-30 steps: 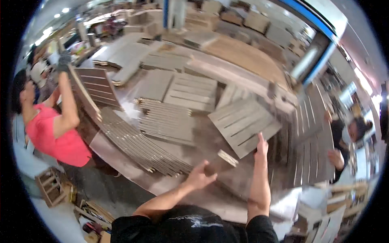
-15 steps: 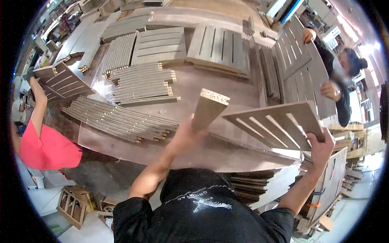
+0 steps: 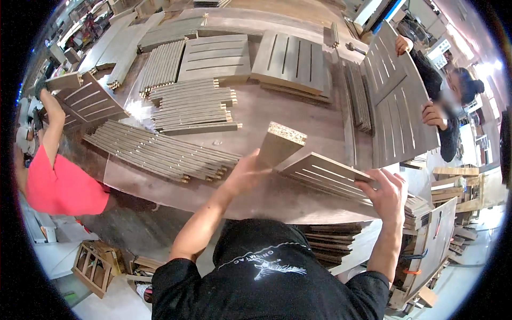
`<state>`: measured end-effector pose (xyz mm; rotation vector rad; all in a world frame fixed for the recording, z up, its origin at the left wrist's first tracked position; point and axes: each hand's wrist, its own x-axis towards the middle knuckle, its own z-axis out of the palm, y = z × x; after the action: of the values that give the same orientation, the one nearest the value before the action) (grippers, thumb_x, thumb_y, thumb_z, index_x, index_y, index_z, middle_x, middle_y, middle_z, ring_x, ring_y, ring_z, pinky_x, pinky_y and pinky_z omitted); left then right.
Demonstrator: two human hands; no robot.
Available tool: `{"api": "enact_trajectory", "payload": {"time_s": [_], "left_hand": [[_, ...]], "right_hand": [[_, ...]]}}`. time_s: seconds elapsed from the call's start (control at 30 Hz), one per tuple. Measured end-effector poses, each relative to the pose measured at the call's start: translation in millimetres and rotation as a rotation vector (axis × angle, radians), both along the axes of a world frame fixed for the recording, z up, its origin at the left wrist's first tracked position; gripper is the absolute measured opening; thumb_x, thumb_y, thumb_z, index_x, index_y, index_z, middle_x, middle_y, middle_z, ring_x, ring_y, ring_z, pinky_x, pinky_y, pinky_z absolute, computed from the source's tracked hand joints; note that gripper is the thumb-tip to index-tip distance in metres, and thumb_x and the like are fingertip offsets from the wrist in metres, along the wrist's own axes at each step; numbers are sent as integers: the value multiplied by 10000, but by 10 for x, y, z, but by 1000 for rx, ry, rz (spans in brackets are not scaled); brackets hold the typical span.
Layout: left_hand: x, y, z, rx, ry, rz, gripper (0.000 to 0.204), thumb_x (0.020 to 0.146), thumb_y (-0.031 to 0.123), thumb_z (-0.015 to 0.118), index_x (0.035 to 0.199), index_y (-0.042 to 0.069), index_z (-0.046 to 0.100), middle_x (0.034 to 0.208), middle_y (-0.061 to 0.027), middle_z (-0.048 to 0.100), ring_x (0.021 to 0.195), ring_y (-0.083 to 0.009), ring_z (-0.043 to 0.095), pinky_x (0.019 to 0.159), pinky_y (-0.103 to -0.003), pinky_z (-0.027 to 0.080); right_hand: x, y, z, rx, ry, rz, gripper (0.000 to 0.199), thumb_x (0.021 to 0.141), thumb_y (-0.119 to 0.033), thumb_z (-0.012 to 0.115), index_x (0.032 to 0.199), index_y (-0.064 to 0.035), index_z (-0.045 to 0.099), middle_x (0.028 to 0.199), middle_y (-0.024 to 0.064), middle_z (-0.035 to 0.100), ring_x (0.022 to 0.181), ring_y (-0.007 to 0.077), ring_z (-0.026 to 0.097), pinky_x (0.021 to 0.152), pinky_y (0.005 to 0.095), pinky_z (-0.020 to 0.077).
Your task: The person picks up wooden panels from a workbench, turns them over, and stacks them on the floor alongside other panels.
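Note:
My left hand (image 3: 246,172) grips a short thick wooden block (image 3: 280,144) and holds it upright, its rough cut end facing up. My right hand (image 3: 385,193) clasps the right edge of a slatted wooden panel (image 3: 325,174), lifted at a slant above the big brown worktable (image 3: 277,114). The block's lower end touches the near left edge of the panel. Both forearms reach up from the lower edge, over my black shirt.
Stacks of thin wooden slats (image 3: 160,152) and flat slatted panels (image 3: 290,60) cover the table. A person in a red top (image 3: 61,184) lifts a panel at the left. Another person (image 3: 453,114) holds a large slatted panel (image 3: 397,101) upright at the right. Stacked panels (image 3: 336,240) sit below the table edge.
I have pulled the slatted panel off the table toward me, and the block has come down against its left edge. The person at the right has raised a large panel upright.

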<state>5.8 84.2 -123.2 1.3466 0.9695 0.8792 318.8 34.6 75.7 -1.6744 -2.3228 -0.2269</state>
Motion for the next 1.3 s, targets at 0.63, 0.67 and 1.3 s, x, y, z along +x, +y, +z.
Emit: {"api": "enact_trajectory", "payload": {"time_s": [0.63,0.67,1.3], "left_hand": [[-54,177,-209,-15,-208,-69,329,850,8,642,1173,-22,587,1151,-124,660,1044,-242,634,867,-348,527],[-49,216,-140,-16,-204,-83,329,850,8,642,1173,-22,587,1151,-124,660,1044,-242,634,867,-348,527],[155,269,937,167,142,91,335,744,127,782,1025,27,627,950,-78,692,846,-172,650,769,-338,514]], "right_hand": [[1877,-333,-1113,-59,1183,-160,533,779,-520,763,999,-47,653,894,4,591,833,122,539,756,291,446],[1990,-313,-1525,-42,1414,-290,584,755,-577,754,969,-48,630,920,27,584,877,121,522,779,287,434],[1034,-118,-1636,46,1579,-56,526,724,-544,794,763,-59,593,742,15,519,675,115,437,592,270,316]]}}
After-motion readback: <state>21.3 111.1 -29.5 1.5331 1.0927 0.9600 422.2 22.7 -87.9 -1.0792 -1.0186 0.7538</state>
